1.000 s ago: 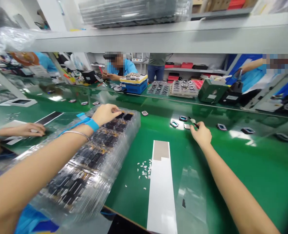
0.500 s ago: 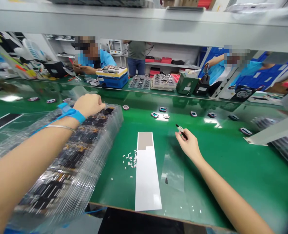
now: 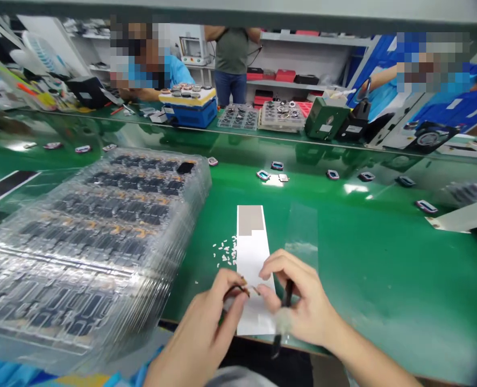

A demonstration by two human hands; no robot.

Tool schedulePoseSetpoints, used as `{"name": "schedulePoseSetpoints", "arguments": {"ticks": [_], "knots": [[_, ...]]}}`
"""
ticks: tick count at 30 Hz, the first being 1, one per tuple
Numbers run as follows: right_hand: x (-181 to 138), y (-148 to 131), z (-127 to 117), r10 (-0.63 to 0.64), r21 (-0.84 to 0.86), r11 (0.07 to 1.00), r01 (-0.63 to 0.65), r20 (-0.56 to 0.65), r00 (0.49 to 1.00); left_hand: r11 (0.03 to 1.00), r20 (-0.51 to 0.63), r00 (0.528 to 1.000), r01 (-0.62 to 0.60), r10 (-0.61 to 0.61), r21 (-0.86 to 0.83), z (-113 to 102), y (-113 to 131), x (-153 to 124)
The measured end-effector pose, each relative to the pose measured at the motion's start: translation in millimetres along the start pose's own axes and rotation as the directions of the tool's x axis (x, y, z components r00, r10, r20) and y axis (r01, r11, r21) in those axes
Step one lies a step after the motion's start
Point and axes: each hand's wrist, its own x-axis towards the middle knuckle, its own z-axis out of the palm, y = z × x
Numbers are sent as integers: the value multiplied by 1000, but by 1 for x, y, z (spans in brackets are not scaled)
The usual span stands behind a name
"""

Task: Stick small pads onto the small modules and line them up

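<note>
Left hand [image 3: 198, 328] and right hand [image 3: 303, 301] now meet above the white strip [image 3: 252, 252].

glossy green bench mat [image 3: 383, 258], clear plastic trays [image 3: 93, 252]

stacked clear trays [image 3: 193, 201] of dark parts sit on the green workbench [image 3: 383, 242].

The head-worn camera looks forward and down across the bench [image 3: 363, 258], with the hands [image 3: 303, 306] close below and a shelf edge [image 3: 238, 6] along the top.
</note>
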Motion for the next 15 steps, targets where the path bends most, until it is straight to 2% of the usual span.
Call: {"name": "schedulePoseSetpoints", "arguments": {"ticks": [2,6,10,15], "knots": [[-1,1,10,-68,-79,995,66,-20,998,989,-37,996,70,-75,-130,7,-12,12],[-1,13,21,-128,-228,966,120,-21,992,956,-57,993,85,-105,-280,12,-27,26],[-1,21,24,-153,-318,937,142,-8,988,939,-65,993,70,-97,-336,16,-36,30],[-3,23,28,-97,-333,938,100,23,995,942,-127,988,41,-88,-333,22,-45,35]]}}
